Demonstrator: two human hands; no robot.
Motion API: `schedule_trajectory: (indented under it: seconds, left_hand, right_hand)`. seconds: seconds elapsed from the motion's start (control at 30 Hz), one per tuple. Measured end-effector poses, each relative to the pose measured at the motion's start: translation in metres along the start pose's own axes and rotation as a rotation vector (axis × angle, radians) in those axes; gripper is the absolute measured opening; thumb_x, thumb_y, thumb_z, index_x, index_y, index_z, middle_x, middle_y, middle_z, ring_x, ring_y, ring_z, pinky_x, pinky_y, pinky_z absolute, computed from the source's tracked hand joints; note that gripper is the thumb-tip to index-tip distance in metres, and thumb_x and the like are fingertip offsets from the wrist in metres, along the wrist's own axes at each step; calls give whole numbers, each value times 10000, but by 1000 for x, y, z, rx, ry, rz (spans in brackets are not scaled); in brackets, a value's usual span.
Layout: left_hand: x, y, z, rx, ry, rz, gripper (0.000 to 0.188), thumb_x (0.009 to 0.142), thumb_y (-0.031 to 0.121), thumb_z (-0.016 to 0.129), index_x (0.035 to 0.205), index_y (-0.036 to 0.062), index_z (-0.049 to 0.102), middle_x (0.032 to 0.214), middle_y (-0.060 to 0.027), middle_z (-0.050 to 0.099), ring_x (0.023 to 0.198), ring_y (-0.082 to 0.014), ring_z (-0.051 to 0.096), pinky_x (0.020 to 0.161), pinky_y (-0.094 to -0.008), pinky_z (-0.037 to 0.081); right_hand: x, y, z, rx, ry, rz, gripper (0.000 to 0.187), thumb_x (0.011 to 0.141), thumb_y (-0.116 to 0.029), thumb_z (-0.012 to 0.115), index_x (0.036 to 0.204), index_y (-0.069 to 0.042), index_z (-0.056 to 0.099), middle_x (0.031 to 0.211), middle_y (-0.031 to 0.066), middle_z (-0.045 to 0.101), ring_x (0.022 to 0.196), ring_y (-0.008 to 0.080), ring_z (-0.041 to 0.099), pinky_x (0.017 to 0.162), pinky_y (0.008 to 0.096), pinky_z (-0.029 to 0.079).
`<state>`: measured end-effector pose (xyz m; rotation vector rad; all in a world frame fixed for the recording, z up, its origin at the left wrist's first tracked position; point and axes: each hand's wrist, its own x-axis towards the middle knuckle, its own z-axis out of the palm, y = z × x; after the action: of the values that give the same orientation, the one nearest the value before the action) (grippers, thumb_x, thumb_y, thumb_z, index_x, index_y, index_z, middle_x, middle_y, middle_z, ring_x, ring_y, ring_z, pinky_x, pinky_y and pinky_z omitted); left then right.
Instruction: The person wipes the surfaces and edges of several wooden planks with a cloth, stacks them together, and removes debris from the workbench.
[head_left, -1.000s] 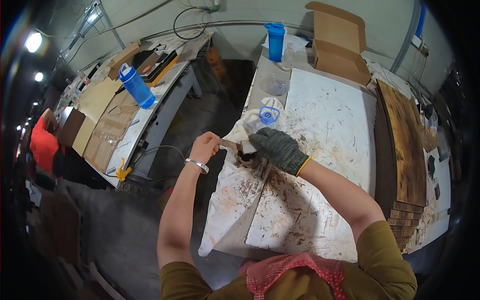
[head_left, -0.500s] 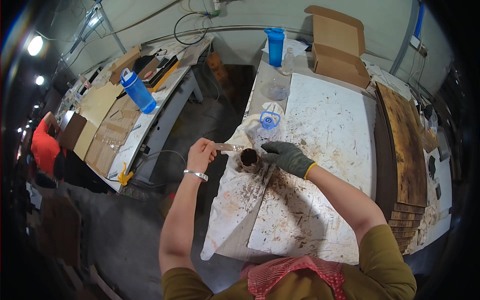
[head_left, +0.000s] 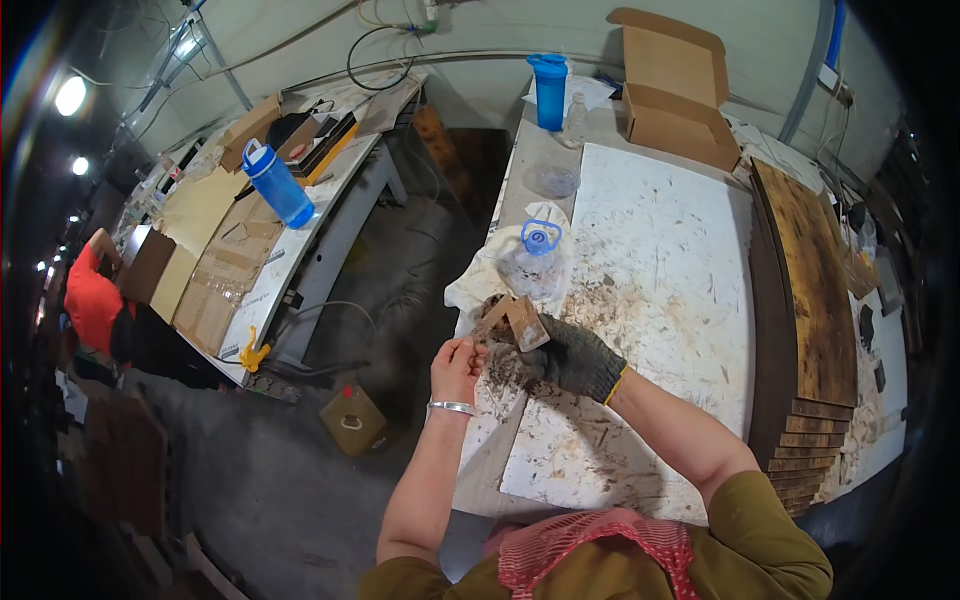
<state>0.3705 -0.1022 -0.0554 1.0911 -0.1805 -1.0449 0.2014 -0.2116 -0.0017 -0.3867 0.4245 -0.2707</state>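
Observation:
My left hand (head_left: 458, 370), bare with a silver bracelet, has its fingers pinched together at the left of a dark, dirt-covered object (head_left: 495, 312). What sits in the pinch is too small to make out. My right hand (head_left: 585, 360), in a dark grey glove with a yellow cuff, is closed on a tan, angular piece (head_left: 527, 322) with a glossy face. It tilts over the dark object and hides part of it. Dark crumbs lie around both hands on a white cloth (head_left: 468, 290) and a white board (head_left: 650, 290). Beyond stands a clear bottle with a blue cap and handle (head_left: 540, 240).
Stacked dark-edged wooden boards (head_left: 815, 290) stand at right. An open cardboard box (head_left: 680, 110), a blue shaker (head_left: 548, 92) and a clear bowl (head_left: 552, 180) are at the back. On the left table is a blue bottle (head_left: 278, 185). A tan container (head_left: 352, 420) sits on the floor.
My left hand has moved right and nearer me; the brownish strip it held out is no longer stretched. The round, dark-mouthed object has turned, and a tan piece now shows. The cloth's front part has shifted.

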Motion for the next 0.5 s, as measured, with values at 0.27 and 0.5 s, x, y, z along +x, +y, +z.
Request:
schedule_trajectory:
  seconds: [0.27, 0.5]
  left_hand:
    - [-11, 1, 12, 63, 37, 123, 84, 910, 121, 581, 866, 53, 560, 742, -65, 635, 571, -80, 511, 538, -203, 411]
    - [-13, 13, 21, 204, 15, 236, 101, 919, 113, 558, 835, 57, 551, 735, -55, 643, 576, -67, 528, 529, -201, 412]
  right_hand:
    - [2, 5, -2, -1, 54, -22, 379, 938, -329, 516, 1189, -44, 514, 1037, 108, 618, 903, 237, 626, 807, 375, 529]
    - [7, 4, -6, 39, -30, 24, 393, 929, -319, 539, 1206, -43, 498, 1135, 122, 593, 1015, 257, 609, 874, 412, 526]
